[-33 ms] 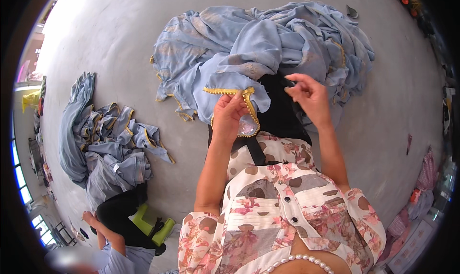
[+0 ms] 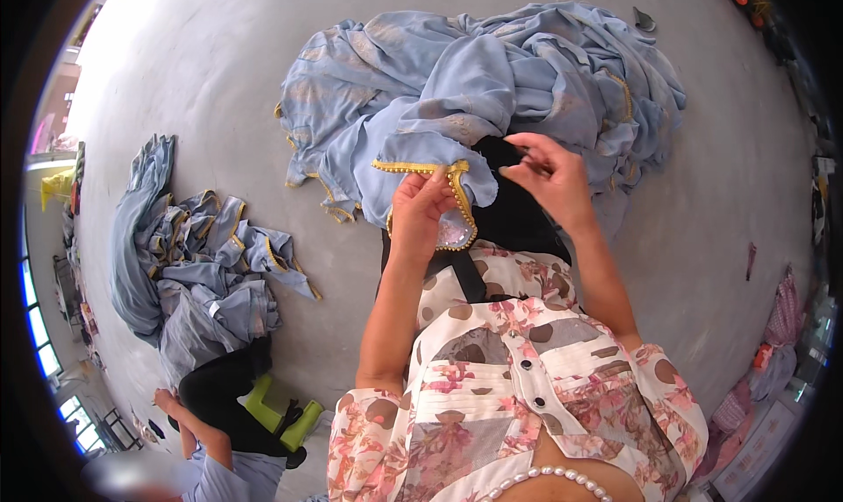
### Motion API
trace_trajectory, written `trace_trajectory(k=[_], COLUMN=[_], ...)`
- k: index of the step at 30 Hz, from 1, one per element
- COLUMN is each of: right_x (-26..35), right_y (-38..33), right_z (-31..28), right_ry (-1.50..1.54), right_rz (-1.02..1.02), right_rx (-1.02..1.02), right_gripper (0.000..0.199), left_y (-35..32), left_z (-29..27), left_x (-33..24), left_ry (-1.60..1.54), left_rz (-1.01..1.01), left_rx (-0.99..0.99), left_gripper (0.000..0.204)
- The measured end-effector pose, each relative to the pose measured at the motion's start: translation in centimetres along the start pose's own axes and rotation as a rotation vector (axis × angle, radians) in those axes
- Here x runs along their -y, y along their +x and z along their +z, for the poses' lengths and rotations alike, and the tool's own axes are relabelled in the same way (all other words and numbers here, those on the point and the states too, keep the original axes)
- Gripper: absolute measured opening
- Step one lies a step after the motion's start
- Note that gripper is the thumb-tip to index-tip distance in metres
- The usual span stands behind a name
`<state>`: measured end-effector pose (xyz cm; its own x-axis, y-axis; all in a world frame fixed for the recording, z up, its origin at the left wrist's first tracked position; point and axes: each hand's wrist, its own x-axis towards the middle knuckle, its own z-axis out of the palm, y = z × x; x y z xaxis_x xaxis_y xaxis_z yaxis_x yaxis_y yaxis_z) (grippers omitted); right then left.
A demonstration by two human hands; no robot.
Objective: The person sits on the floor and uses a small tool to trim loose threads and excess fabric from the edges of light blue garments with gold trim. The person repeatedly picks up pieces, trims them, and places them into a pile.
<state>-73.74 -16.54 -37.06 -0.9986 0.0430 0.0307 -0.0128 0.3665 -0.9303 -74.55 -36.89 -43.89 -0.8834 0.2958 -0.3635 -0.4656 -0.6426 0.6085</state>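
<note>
In my lap and across the floor ahead lies a large heap of light blue cloth [image 2: 465, 80] with gold trim along some edges. My left hand [image 2: 417, 208] pinches a corner of it, where a gold beaded trim [image 2: 421, 166] turns at a right angle. Below the fingers a small patch with shiny sequins shows. My right hand [image 2: 558, 181] hovers to the right of that corner, apart from it, above my black-clad leg. Its fingers are curled in; something small and dark may sit between them, but I cannot make it out.
On the left, a co-worker [image 2: 211, 440] sits on a green stool [image 2: 303, 423] beside a second pile of blue cloth [image 2: 198, 265] with gold edging. A small dark scrap [image 2: 644, 19] lies on the grey floor [image 2: 694, 230] beyond the heap. Pink checked cloth [image 2: 781, 313] stands at the right.
My right hand has shifted slightly left, toward the trimmed corner. My left hand keeps its hold on the cloth in the same place.
</note>
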Motion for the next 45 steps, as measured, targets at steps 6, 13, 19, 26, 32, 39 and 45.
trace_trajectory(k=[6, 13, 19, 26, 32, 39, 45], right_x=[-0.6, -8.4, -13.6, -7.2, -4.9, -7.8, -6.2], right_y=[2.2, 2.5, 0.8, 0.8, -0.1, -0.7, -2.6], right_z=[1.4, -7.9, -8.5, -3.3, 4.7, 0.0, -1.5], right_ry=[0.035, 0.330, 0.226, 0.010, -0.669, -0.221, 0.050], right_rz=[0.042, 0.171, 0.289, -0.078, -0.451, -0.103, 0.047], right_rx=[-0.013, -0.429, -0.483, -0.497, 0.279, 0.025, -0.014], right_gripper=[0.010, 0.014, 0.013, 0.017, 0.053, 0.027, 0.021], left_y=[-0.6, -1.6, -2.7, -3.7, -3.0, -1.8, -3.0], left_z=[1.9, -3.9, -6.4, -6.1, -4.6, -5.1, -0.5], left_x=[-1.3, -1.1, 0.6, 0.8, 0.3, 1.6, 3.8], left_ry=[0.154, 0.772, 0.784, 0.944, 1.424, 1.573, 1.120], left_rz=[0.047, 0.323, 0.389, 0.490, 0.731, 0.775, 0.829], left_rx=[0.035, -0.153, -0.317, -0.399, -0.238, -0.159, -0.112], left_gripper=[0.018, 0.023, 0.018, 0.014, 0.035, 0.044, 0.016])
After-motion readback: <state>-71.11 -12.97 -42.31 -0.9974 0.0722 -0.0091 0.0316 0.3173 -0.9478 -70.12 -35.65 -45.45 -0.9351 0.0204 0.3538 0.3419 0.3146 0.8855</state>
